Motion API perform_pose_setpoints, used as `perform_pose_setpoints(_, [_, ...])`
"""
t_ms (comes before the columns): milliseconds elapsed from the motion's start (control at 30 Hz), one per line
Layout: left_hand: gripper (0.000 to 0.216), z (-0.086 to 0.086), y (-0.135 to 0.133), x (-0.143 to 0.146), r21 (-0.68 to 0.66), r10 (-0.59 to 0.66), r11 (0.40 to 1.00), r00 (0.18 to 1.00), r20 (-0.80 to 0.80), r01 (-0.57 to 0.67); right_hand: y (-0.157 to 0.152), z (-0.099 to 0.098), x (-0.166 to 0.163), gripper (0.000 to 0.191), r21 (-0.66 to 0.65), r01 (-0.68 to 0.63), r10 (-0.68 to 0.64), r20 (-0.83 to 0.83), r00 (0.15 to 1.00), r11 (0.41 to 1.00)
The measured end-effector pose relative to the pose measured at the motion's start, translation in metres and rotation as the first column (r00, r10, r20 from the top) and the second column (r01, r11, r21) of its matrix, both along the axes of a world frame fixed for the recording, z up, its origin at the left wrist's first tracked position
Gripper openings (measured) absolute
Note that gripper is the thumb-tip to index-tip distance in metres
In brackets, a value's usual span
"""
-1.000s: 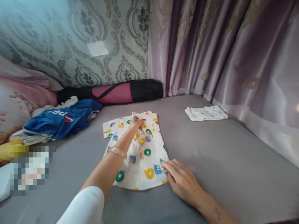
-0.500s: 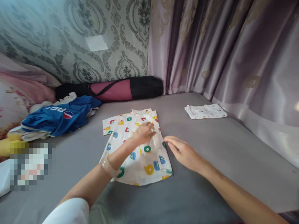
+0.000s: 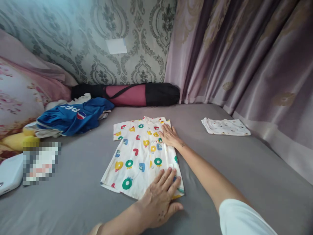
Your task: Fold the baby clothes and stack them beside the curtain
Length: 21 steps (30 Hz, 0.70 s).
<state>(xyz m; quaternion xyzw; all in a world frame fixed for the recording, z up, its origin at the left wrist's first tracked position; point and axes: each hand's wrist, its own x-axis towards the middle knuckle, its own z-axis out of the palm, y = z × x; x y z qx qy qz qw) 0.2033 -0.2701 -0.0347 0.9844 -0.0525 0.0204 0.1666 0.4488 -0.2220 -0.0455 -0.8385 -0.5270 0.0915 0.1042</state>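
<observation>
A small white shirt (image 3: 137, 156) printed with coloured shapes lies flat on the grey bed sheet (image 3: 220, 169), its right side folded inward. My left hand (image 3: 160, 199) rests palm down, fingers spread, on the shirt's near right corner at the hem. My right hand (image 3: 169, 135) lies flat with fingers stretched out on the far right part of the shirt, near the shoulder and collar. Neither hand grips anything.
A folded white garment (image 3: 225, 126) lies to the right near the curtain (image 3: 244, 55). A blue jersey (image 3: 73, 116) on a clothes pile sits at the left. A black and maroon rolled bag (image 3: 137, 94) lies along the wall. Pillows (image 3: 17, 98) are at far left.
My left hand drew back from the collar to the near hem. My right hand moved from the hem up to the shoulder. Both now press flat on the folded right side.
</observation>
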Motion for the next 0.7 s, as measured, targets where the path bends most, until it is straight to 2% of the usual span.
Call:
perform_pose_setpoints(133, [0.073, -0.007, -0.001, -0.002, 0.023, -0.011, 1.000, 1.000, 0.018, 0.011, 0.003, -0.004, 0.004, 0.070, -0.016, 0.049, -0.049, 0.005, 0.999, 0.999])
perform_pose_setpoints(367, [0.071, -0.004, 0.000, -0.006, 0.005, -0.040, 0.999, 0.999, 0.036, 0.040, 0.009, 0.002, 0.003, 0.067, -0.051, 0.123, -0.121, 0.029, 0.992, 0.991])
perform_pose_setpoints(533, [0.065, -0.004, 0.000, -0.007, -0.042, -0.009, 0.999, 0.998, 0.061, 0.012, 0.019, 0.003, 0.002, 0.065, 0.118, 0.063, -0.083, 0.171, 0.982, 0.991])
perform_pose_setpoints(700, [0.063, 0.013, 0.007, -0.010, -0.074, 0.035, 0.997, 0.998, 0.059, -0.030, 0.023, -0.005, 0.007, 0.070, -0.047, 0.060, -0.056, 0.076, 0.996, 0.997])
